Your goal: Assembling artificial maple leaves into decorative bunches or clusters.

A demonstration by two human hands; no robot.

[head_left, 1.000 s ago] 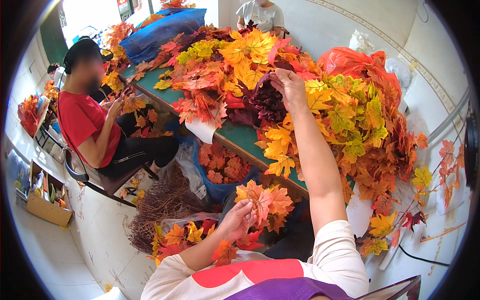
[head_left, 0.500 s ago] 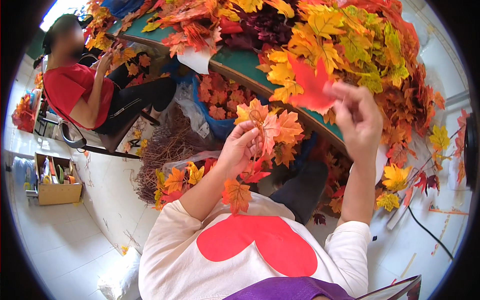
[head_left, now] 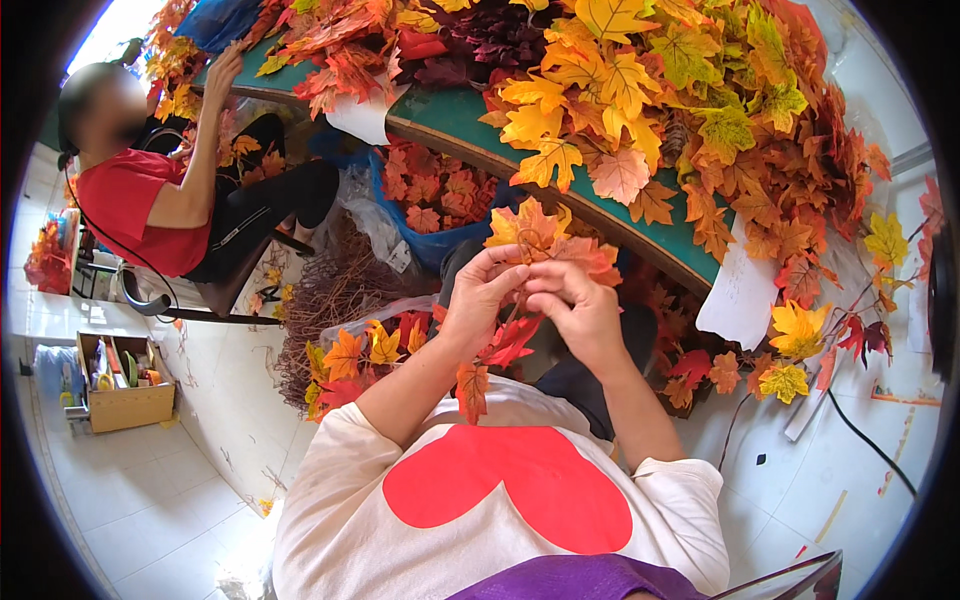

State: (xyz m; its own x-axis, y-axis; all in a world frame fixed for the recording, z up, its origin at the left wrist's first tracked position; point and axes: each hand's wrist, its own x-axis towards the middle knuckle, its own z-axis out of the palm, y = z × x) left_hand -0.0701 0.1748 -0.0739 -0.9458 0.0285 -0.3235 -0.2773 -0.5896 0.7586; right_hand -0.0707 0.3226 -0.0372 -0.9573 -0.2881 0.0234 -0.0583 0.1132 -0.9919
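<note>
In front of my chest, my left hand (head_left: 484,298) pinches a sprig of artificial maple leaves (head_left: 525,228) by its thin brown stem. Orange and yellow leaves stand out above the fingers, while red leaves (head_left: 511,342) and an orange leaf (head_left: 472,388) hang below. My right hand (head_left: 582,308) has its fingertips closed on the same sprig, right beside the left fingertips. The exact spot between the fingers is hidden. Whether the red leaf seen earlier in my right hand is among the leaves below, I cannot tell.
A green table (head_left: 470,130) ahead bears heaped artificial leaves (head_left: 700,100). Beneath its edge sits a blue bag (head_left: 440,238) of orange leaves. Brown twigs (head_left: 325,320) are bundled to the left. A seated person in red (head_left: 150,200) works at far left, near a cardboard box (head_left: 130,400).
My right hand has come down and left from the table edge, where it held a red maple leaf, to meet my left hand at the sprig. The other person's arm has reached up to the table.
</note>
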